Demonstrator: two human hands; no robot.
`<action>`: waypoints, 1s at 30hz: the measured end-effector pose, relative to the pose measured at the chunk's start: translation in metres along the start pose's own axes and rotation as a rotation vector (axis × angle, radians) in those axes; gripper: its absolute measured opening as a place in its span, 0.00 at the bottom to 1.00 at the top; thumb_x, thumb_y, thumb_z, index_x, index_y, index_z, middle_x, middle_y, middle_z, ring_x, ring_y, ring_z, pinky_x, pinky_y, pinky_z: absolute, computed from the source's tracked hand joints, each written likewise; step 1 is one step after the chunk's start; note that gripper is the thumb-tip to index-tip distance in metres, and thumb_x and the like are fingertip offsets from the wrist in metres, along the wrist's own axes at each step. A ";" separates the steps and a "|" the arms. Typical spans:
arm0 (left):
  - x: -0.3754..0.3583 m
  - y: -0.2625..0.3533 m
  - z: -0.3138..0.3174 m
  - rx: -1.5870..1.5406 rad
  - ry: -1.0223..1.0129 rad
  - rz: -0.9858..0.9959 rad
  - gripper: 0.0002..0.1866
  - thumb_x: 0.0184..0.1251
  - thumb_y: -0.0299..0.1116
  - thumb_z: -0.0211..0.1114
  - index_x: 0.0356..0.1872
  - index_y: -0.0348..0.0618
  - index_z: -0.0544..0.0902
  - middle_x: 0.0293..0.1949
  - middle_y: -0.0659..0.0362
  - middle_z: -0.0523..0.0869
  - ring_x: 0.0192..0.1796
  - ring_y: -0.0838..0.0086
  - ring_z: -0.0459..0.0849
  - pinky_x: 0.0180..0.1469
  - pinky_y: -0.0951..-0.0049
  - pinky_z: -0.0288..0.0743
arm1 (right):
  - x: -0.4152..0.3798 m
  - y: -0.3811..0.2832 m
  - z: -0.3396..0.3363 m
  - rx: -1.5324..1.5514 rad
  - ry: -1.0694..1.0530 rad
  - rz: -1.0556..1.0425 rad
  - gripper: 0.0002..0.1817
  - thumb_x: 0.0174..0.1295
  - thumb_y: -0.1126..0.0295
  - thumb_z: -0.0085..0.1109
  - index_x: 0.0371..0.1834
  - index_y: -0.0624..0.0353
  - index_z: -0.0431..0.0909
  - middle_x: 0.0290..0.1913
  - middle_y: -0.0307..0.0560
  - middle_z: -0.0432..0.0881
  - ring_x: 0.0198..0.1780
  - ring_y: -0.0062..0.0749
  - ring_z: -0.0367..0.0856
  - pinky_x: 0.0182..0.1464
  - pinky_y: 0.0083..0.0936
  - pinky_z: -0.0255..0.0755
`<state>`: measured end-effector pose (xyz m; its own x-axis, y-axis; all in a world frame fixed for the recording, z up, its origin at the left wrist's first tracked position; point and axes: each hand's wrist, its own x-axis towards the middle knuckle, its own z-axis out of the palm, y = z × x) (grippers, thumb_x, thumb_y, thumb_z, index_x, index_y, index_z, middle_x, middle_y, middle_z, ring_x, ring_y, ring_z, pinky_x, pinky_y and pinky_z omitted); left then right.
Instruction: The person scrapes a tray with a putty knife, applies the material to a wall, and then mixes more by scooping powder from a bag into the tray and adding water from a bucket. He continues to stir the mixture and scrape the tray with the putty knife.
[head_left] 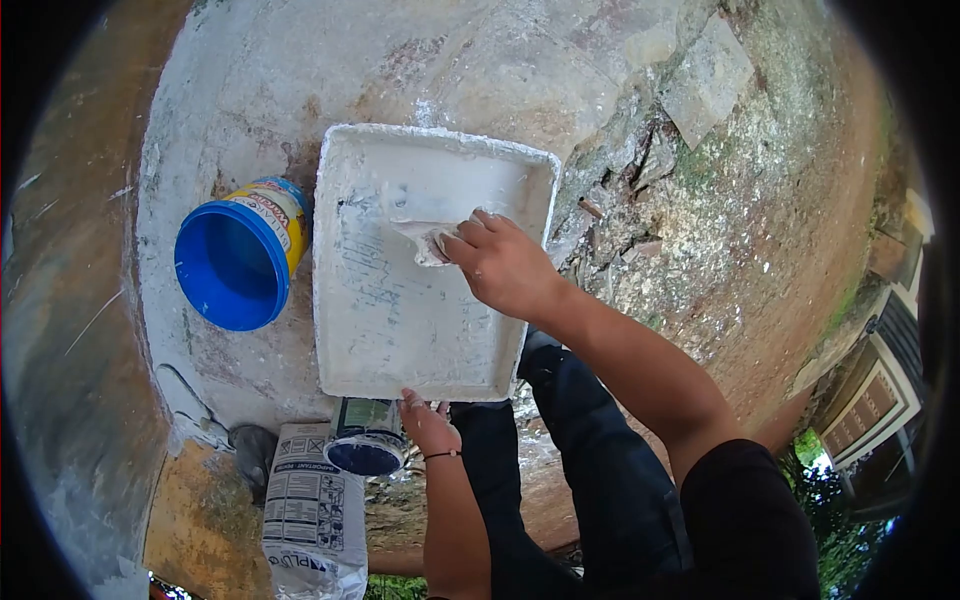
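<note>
A large white tray [334, 300] with a rough, crusted rim lies in the middle, a thin whitish layer and bluish-grey streaks on its floor. Over the tray, my right hand [495, 258] is closed on a flat, white-coated piece [425, 242], whose edge points left; its exact kind I cannot make out. My left hand [430, 425] is at the tray's near edge, its fingers against the rim and the thumb side partly hidden. Just left of that hand is a dark blue-topped container [365, 456], close under the tray's near edge.
A blue bucket [235, 265] with a yellow label lies left of the tray, its mouth facing me. A printed sack [310, 510] is at the lower left beside a dark object. Rough, cracked ground with a loose slab [707, 82] extends to the right.
</note>
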<state>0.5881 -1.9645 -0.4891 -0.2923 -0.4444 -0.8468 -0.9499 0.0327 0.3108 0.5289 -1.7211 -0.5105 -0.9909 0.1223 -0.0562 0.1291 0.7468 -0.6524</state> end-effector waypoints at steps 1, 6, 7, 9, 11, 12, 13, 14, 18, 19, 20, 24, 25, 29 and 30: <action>0.000 -0.001 0.000 -0.005 0.010 0.008 0.28 0.69 0.45 0.46 0.63 0.40 0.55 0.58 0.53 0.66 0.59 0.64 0.67 0.54 0.59 0.67 | -0.009 -0.006 -0.004 -0.097 0.004 -0.020 0.15 0.47 0.74 0.52 0.42 0.61 0.75 0.36 0.47 0.76 0.43 0.41 0.75 0.45 0.32 0.68; -0.001 0.000 0.004 0.000 0.022 0.005 0.28 0.69 0.45 0.46 0.63 0.39 0.55 0.59 0.53 0.66 0.59 0.64 0.67 0.54 0.60 0.66 | -0.061 -0.007 0.037 -0.208 -0.056 -0.175 0.12 0.52 0.68 0.51 0.38 0.58 0.75 0.39 0.47 0.76 0.40 0.33 0.75 0.38 0.26 0.67; 0.000 -0.002 0.004 0.003 0.039 0.014 0.28 0.69 0.45 0.46 0.63 0.39 0.55 0.59 0.52 0.66 0.58 0.64 0.67 0.54 0.59 0.66 | -0.064 -0.007 0.042 -0.228 -0.034 -0.254 0.12 0.52 0.67 0.51 0.38 0.58 0.76 0.39 0.46 0.76 0.38 0.30 0.75 0.35 0.23 0.66; -0.002 -0.003 0.004 0.014 0.065 0.020 0.28 0.69 0.45 0.46 0.63 0.38 0.55 0.59 0.52 0.65 0.58 0.64 0.67 0.54 0.59 0.66 | -0.067 -0.005 0.052 -0.239 -0.025 -0.232 0.11 0.52 0.67 0.51 0.37 0.57 0.76 0.39 0.45 0.76 0.36 0.28 0.75 0.33 0.23 0.66; -0.006 -0.003 0.008 -0.007 0.026 0.029 0.27 0.69 0.44 0.46 0.62 0.38 0.57 0.58 0.52 0.66 0.57 0.63 0.68 0.53 0.59 0.68 | -0.070 -0.006 0.060 -0.255 -0.018 -0.206 0.11 0.51 0.67 0.51 0.37 0.57 0.76 0.39 0.45 0.76 0.35 0.26 0.74 0.32 0.22 0.66; -0.006 -0.005 0.010 -0.005 0.023 0.031 0.27 0.69 0.44 0.46 0.62 0.38 0.57 0.58 0.52 0.66 0.57 0.63 0.68 0.53 0.59 0.68 | -0.070 -0.005 0.064 -0.261 -0.007 -0.201 0.11 0.52 0.68 0.51 0.37 0.57 0.76 0.40 0.45 0.76 0.34 0.26 0.74 0.31 0.23 0.66; -0.007 -0.008 0.011 0.007 0.017 0.035 0.26 0.69 0.44 0.46 0.61 0.38 0.58 0.58 0.52 0.66 0.57 0.63 0.69 0.53 0.59 0.69 | -0.070 -0.005 0.069 -0.264 0.004 -0.194 0.11 0.52 0.68 0.50 0.37 0.57 0.76 0.41 0.45 0.76 0.33 0.26 0.74 0.31 0.23 0.66; -0.007 -0.011 0.012 0.015 0.012 0.039 0.25 0.69 0.43 0.46 0.60 0.38 0.59 0.57 0.52 0.67 0.56 0.63 0.69 0.52 0.59 0.70 | -0.069 -0.002 0.073 -0.264 0.005 -0.194 0.11 0.52 0.68 0.50 0.37 0.57 0.76 0.41 0.45 0.76 0.33 0.26 0.74 0.31 0.23 0.66; -0.007 -0.019 0.011 -0.014 0.051 0.015 0.23 0.69 0.43 0.46 0.58 0.39 0.61 0.57 0.52 0.68 0.56 0.63 0.70 0.51 0.60 0.72 | -0.028 0.013 0.068 -0.273 -0.001 -0.003 0.11 0.52 0.69 0.49 0.38 0.56 0.75 0.40 0.45 0.74 0.35 0.29 0.75 0.36 0.25 0.67; -0.008 -0.019 0.009 -0.021 0.024 0.025 0.23 0.69 0.43 0.46 0.58 0.39 0.61 0.57 0.52 0.68 0.56 0.64 0.70 0.51 0.60 0.71 | -0.016 0.021 0.069 -0.218 -0.044 0.023 0.12 0.52 0.70 0.49 0.40 0.57 0.74 0.40 0.46 0.74 0.39 0.33 0.75 0.39 0.29 0.68; -0.008 -0.018 0.009 -0.031 -0.006 0.037 0.23 0.69 0.43 0.46 0.58 0.39 0.61 0.57 0.52 0.68 0.56 0.64 0.70 0.52 0.59 0.71 | -0.008 0.026 0.067 -0.167 -0.086 0.046 0.13 0.52 0.71 0.48 0.42 0.57 0.73 0.40 0.47 0.74 0.43 0.37 0.74 0.43 0.33 0.68; -0.010 -0.018 0.012 -0.041 0.022 0.022 0.23 0.69 0.43 0.46 0.58 0.38 0.61 0.57 0.52 0.67 0.56 0.64 0.69 0.52 0.59 0.71 | 0.001 0.030 0.044 -0.165 -0.121 0.068 0.13 0.53 0.72 0.47 0.41 0.59 0.74 0.41 0.49 0.75 0.46 0.38 0.74 0.47 0.32 0.67; -0.009 -0.018 0.011 -0.042 0.004 0.024 0.23 0.69 0.43 0.46 0.58 0.38 0.60 0.57 0.51 0.67 0.57 0.64 0.69 0.53 0.59 0.71 | -0.001 0.027 0.040 -0.179 -0.073 0.087 0.13 0.53 0.72 0.47 0.41 0.59 0.74 0.42 0.49 0.75 0.47 0.39 0.73 0.47 0.32 0.67; -0.010 -0.015 0.013 -0.051 -0.007 0.015 0.23 0.69 0.42 0.45 0.59 0.38 0.59 0.57 0.51 0.67 0.57 0.63 0.69 0.54 0.57 0.70 | 0.007 0.003 0.036 -0.078 -0.135 0.109 0.12 0.53 0.72 0.48 0.41 0.60 0.74 0.45 0.52 0.75 0.49 0.41 0.73 0.50 0.33 0.66; -0.011 -0.015 0.013 -0.047 -0.006 0.016 0.23 0.69 0.42 0.45 0.59 0.38 0.59 0.57 0.51 0.67 0.57 0.63 0.69 0.54 0.57 0.70 | 0.010 -0.001 0.042 -0.075 -0.134 0.112 0.12 0.53 0.72 0.48 0.41 0.60 0.74 0.45 0.52 0.75 0.49 0.41 0.73 0.50 0.33 0.66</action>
<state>0.6040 -1.9483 -0.4907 -0.3083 -0.4388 -0.8440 -0.9389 -0.0025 0.3443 0.5173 -1.7478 -0.5425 -0.9658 0.1228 -0.2283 0.2360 0.7808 -0.5784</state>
